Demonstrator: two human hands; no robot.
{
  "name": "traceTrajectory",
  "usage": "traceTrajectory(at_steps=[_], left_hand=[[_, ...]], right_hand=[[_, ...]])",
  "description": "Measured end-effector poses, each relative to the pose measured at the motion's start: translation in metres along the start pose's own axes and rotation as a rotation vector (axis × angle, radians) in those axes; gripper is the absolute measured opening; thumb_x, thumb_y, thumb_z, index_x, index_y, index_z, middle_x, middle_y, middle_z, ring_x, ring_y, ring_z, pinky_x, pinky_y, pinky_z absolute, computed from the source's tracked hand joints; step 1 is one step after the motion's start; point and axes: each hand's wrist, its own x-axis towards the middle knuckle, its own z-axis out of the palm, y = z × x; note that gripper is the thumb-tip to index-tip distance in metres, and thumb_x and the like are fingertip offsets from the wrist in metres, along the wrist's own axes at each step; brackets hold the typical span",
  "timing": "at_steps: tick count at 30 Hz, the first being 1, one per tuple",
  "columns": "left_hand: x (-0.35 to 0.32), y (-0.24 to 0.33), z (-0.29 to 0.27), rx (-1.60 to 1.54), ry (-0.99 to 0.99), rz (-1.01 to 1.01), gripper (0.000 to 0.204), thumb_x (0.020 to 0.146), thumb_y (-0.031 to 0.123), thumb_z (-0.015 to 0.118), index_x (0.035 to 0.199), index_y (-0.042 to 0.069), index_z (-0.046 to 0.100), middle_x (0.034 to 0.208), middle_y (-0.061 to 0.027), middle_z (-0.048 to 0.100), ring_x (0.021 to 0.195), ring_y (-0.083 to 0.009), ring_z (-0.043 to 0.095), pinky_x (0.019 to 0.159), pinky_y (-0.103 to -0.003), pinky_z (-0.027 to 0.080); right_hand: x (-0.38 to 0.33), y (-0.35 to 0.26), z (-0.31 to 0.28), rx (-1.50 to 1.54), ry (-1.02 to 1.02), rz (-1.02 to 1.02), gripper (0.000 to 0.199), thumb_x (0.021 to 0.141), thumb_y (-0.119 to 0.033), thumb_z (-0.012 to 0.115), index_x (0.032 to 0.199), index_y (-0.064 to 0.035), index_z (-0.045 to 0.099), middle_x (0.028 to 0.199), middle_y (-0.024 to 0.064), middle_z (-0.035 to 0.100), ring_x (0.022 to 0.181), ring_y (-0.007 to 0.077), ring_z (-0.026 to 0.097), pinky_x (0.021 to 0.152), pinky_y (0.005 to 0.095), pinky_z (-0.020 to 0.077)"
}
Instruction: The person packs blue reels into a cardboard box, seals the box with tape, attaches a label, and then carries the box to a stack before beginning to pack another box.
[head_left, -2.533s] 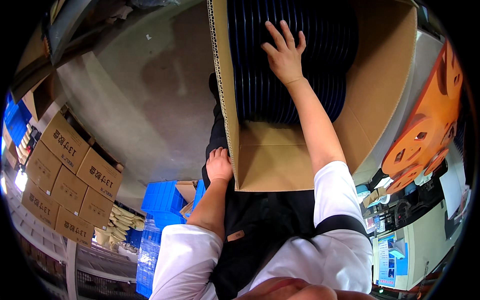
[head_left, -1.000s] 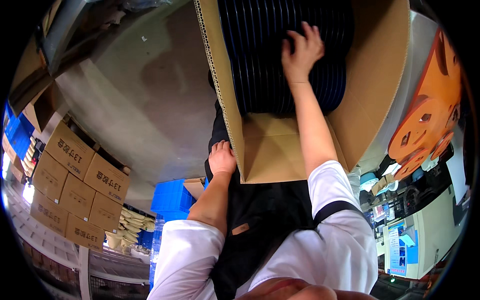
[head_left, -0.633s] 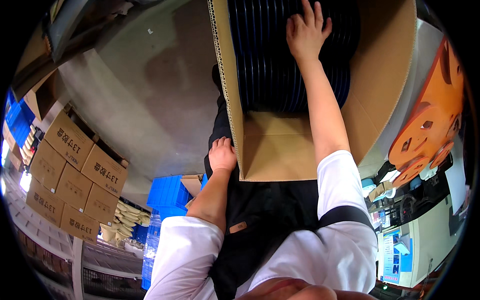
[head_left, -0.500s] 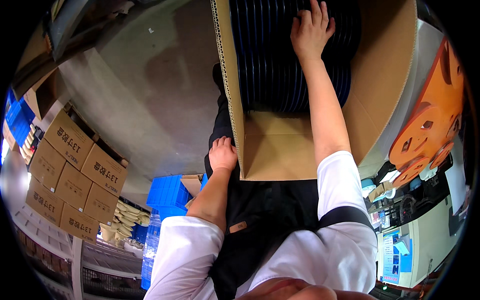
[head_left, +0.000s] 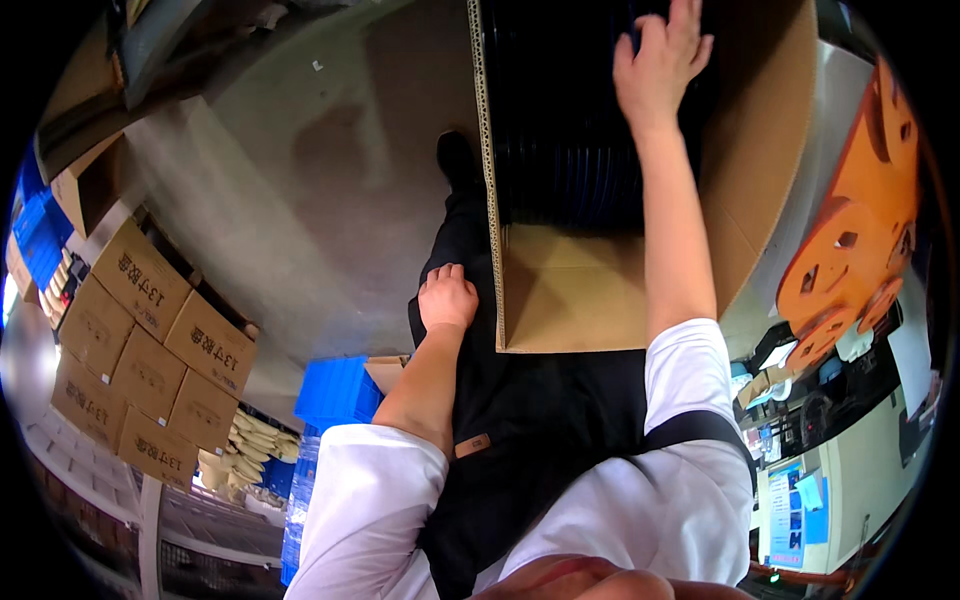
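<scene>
A tall open cardboard box [head_left: 760,150] stands in front of me. Inside it, black discs [head_left: 585,185] with thin bluish rims stand on edge in close rows; the far part is too dark to make out. My right hand [head_left: 660,75] reaches over the discs with thumb and fingers apart. It holds nothing that I can see, and whether its fingertips touch a disc is unclear. On the dark cloth over my leg rests my left hand [head_left: 447,300], fingers laid out flat, just left of the box's near corner.
Closed cardboard cartons [head_left: 150,350] are stacked at the left. A blue crate [head_left: 335,390] stands near my left elbow. Orange cut-out panels [head_left: 850,240] rise right of the box, and a pale cabinet [head_left: 865,475] is at the lower right. My shoe [head_left: 455,160] is on the grey floor.
My right hand has moved right over the discs. The box appears shifted to the right, exposing more of my shoe and leg. My left hand stays on my leg.
</scene>
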Motion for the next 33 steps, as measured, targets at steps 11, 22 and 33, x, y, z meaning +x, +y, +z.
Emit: traceTrajectory(at_steps=[11, 22, 33], left_hand=[[0.032, -0.029, -0.042, 0.118, -0.066, 0.143, 0.019, 0.082, 0.021, 0.052, 0.094, 0.009, 0.061, 0.103, -0.0060, 0.063, 0.100, -0.0251, 0.057, 0.085, -0.040, 0.046], [0.018, -0.051, -0.026, 0.169, -0.209, 0.216, 0.026, 0.080, 0.021, 0.053, 0.102, 0.009, 0.062, 0.111, -0.0058, 0.061, 0.106, -0.0248, 0.055, 0.087, -0.039, 0.046], [0.015, -0.048, -0.021, 0.140, -0.186, 0.208, 0.024, 0.079, 0.021, 0.054, 0.098, 0.009, 0.061, 0.111, -0.0061, 0.061, 0.107, -0.0250, 0.055, 0.087, -0.039, 0.046]], right_hand=[[-0.181, -0.027, -0.053, 0.217, -0.314, 0.334, 0.033, 0.077, -0.002, 0.063, 0.109, -0.0071, 0.058, 0.106, 0.0112, 0.060, 0.100, 0.0294, 0.056, 0.084, 0.0372, 0.0472], [-0.173, -0.086, 0.008, -0.287, -0.608, 0.374, 0.049, 0.074, -0.002, 0.058, 0.123, -0.0096, 0.051, 0.111, 0.0053, 0.058, 0.094, 0.0256, 0.055, 0.075, 0.0351, 0.0479], [-0.192, -0.080, 0.017, -0.156, -0.737, 0.592, 0.059, 0.082, -0.007, 0.057, 0.136, -0.0175, 0.035, 0.112, 0.0120, 0.057, 0.081, 0.0342, 0.063, 0.066, 0.0400, 0.0538]])
